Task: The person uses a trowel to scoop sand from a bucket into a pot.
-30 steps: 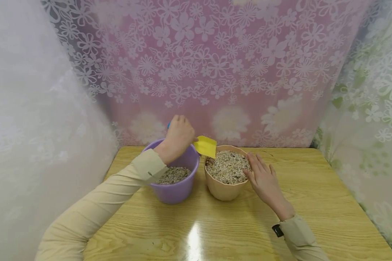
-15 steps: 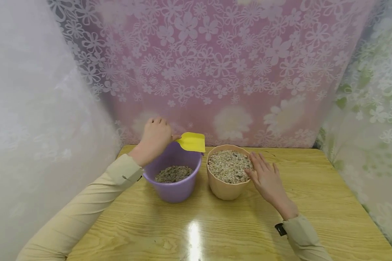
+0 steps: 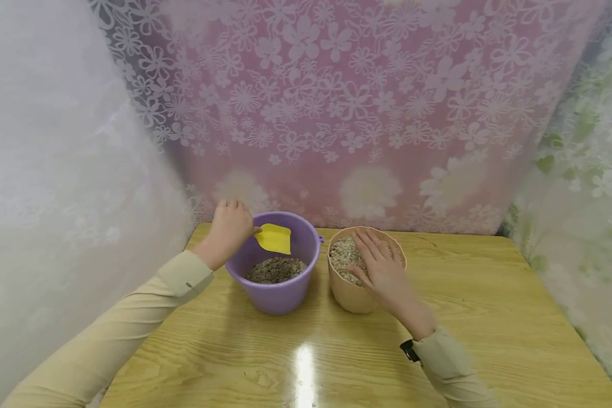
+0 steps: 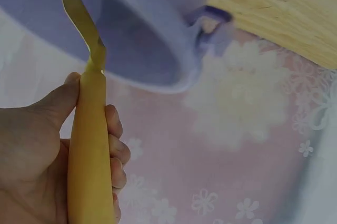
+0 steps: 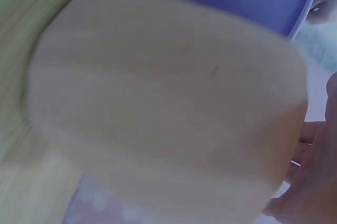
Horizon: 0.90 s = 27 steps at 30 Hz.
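Holding the right hand (image 3: 385, 275) straight-fingered across grains (image 3: 345, 254) in the tan pot (image 3: 351, 300), right of center, best swept lightly inside the rim; gripping the yellow scoop (image 3: 274, 238) in the left hand (image 3: 229, 229), best held over the purple bucket (image 3: 277, 298), center-left, against spills.

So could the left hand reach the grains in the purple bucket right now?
Likely yes: the left hand holds the yellow scoop by the open bucket, and nothing seems to block the way to the grains.
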### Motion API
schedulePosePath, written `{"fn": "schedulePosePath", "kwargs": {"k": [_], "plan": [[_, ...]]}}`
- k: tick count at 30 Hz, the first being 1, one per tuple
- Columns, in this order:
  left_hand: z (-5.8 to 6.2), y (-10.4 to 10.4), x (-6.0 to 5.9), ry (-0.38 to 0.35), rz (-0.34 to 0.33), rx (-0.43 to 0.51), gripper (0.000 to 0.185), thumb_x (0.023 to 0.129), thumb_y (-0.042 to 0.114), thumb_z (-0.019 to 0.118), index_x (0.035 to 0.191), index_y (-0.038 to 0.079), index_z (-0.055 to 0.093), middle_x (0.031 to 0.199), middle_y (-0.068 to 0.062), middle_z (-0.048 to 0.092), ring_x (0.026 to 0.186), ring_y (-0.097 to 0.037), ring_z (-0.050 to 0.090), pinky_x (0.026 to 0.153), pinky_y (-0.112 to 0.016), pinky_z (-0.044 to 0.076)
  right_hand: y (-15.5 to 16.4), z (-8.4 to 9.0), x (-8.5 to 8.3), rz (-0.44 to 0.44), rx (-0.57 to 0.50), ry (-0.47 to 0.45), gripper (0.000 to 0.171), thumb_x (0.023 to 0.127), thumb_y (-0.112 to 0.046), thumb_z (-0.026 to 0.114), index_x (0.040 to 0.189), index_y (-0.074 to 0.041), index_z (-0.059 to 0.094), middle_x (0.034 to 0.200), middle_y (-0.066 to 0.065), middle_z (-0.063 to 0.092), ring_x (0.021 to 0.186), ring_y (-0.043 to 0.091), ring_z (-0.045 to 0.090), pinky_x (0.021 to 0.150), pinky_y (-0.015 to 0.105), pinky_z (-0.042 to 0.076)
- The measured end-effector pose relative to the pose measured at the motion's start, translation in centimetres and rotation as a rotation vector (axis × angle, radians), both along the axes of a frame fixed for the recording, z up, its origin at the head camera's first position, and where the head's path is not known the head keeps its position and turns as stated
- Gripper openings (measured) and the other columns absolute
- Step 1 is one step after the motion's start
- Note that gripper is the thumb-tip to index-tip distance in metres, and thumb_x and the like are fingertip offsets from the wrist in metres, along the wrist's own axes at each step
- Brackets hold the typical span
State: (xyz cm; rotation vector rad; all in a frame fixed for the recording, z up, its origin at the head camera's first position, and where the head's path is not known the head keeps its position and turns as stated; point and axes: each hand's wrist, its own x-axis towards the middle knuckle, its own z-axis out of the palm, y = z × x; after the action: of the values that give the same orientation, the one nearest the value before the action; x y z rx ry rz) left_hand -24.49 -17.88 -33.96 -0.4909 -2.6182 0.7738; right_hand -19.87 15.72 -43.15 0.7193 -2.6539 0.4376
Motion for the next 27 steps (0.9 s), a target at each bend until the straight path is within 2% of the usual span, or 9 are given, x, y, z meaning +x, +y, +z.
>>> {"fn": "schedulePosePath", "kwargs": {"k": [2, 6, 11, 16, 18, 21, 24, 25, 27], "plan": [[-0.7, 0.2, -0.2, -0.008, 0.012, -0.119, 0.061, 0.093, 0.060, 0.059, 0.062, 0.010, 0.045, 0.067, -0.002, 0.038, 0.066, -0.017, 0.038, 0.067, -0.028, 0.037, -1.5, 0.4, -0.2, 0.025, 0.006, -0.001, 0.074, 0.102, -0.043, 0.057, 0.160, -0.008, 0.027, 0.165, 0.012, 0.027, 0.153, 0.033, 0.022, 0.117, 0.066, 0.017], [-1.8, 0.8, -0.4, -0.032, 0.017, -0.320, 0.057, 0.099, 0.053, 0.055, 0.061, 0.011, 0.046, 0.066, -0.002, 0.038, 0.067, -0.017, 0.032, 0.069, -0.026, 0.035, -4.0, 0.6, -0.5, 0.058, 0.030, -0.031, 0.075, 0.104, -0.054, 0.044, 0.161, -0.011, 0.022, 0.168, 0.008, 0.021, 0.155, 0.029, 0.018, 0.117, 0.066, 0.017], [-2.7, 1.3, -0.4, -0.070, 0.012, -0.540, 0.033, 0.103, 0.028, 0.059, 0.074, 0.010, 0.060, 0.069, -0.002, 0.049, 0.069, -0.016, 0.040, 0.073, -0.028, 0.039, -5.8, 0.3, -0.6, 0.093, 0.057, -0.107, 0.079, 0.103, -0.063, 0.034, 0.163, -0.014, 0.017, 0.169, 0.002, 0.014, 0.155, 0.028, 0.014, 0.118, 0.066, 0.015], [-3.6, 1.4, -0.2, -0.107, -0.023, -0.734, 0.022, 0.098, 0.019, 0.062, 0.078, 0.011, 0.059, 0.072, -0.001, 0.053, 0.072, -0.015, 0.050, 0.074, -0.030, 0.042, -6.3, -0.2, -0.7, 0.105, 0.097, -0.105, 0.081, 0.103, -0.063, 0.034, 0.162, -0.010, 0.019, 0.169, 0.002, 0.009, 0.156, 0.026, 0.013, 0.121, 0.060, 0.009], [-3.9, 1.3, -0.1, -0.120, -0.044, -0.756, 0.017, 0.095, 0.013, 0.065, 0.079, 0.012, 0.060, 0.073, 0.001, 0.054, 0.072, -0.013, 0.052, 0.074, -0.030, 0.044, -6.4, -0.4, -0.7, 0.106, 0.091, -0.103, 0.081, 0.103, -0.063, 0.034, 0.162, -0.010, 0.019, 0.169, 0.002, 0.008, 0.156, 0.024, 0.012, 0.122, 0.058, 0.005], [-4.4, 1.1, -0.3, -0.137, -0.075, -0.719, 0.015, 0.093, 0.012, 0.069, 0.080, 0.014, 0.064, 0.072, 0.003, 0.057, 0.071, -0.013, 0.053, 0.073, -0.029, 0.046, -6.5, -0.6, -0.8, 0.105, 0.080, -0.102, 0.081, 0.103, -0.064, 0.034, 0.162, -0.010, 0.019, 0.169, 0.001, 0.008, 0.156, 0.023, 0.010, 0.122, 0.057, 0.004], [-4.7, 0.9, -0.4, -0.138, -0.111, -0.650, 0.025, 0.094, 0.030, 0.071, 0.074, 0.017, 0.064, 0.068, 0.005, 0.056, 0.066, -0.010, 0.051, 0.064, -0.025, 0.040, -6.6, -0.6, -0.9, 0.105, 0.072, -0.096, 0.081, 0.103, -0.064, 0.035, 0.162, -0.010, 0.020, 0.169, 0.000, 0.009, 0.156, 0.022, 0.010, 0.122, 0.057, 0.003], [-4.7, 0.9, -0.4, -0.139, -0.124, -0.614, 0.034, 0.094, 0.041, 0.070, 0.071, 0.016, 0.064, 0.065, 0.005, 0.055, 0.064, -0.011, 0.049, 0.061, -0.025, 0.036, -6.6, -0.6, -0.9, 0.104, 0.071, -0.092, 0.081, 0.103, -0.064, 0.035, 0.162, -0.010, 0.020, 0.169, 0.000, 0.009, 0.156, 0.022, 0.011, 0.122, 0.058, 0.004], [-4.8, 0.9, -0.5, -0.148, -0.150, -0.544, 0.043, 0.090, 0.053, 0.068, 0.066, 0.018, 0.061, 0.061, 0.007, 0.050, 0.059, -0.009, 0.042, 0.056, -0.025, 0.025, -6.7, -0.6, -1.0, 0.102, 0.071, -0.082, 0.081, 0.103, -0.064, 0.036, 0.161, -0.010, 0.021, 0.169, 0.001, 0.010, 0.156, 0.022, 0.012, 0.122, 0.058, 0.004]]}}
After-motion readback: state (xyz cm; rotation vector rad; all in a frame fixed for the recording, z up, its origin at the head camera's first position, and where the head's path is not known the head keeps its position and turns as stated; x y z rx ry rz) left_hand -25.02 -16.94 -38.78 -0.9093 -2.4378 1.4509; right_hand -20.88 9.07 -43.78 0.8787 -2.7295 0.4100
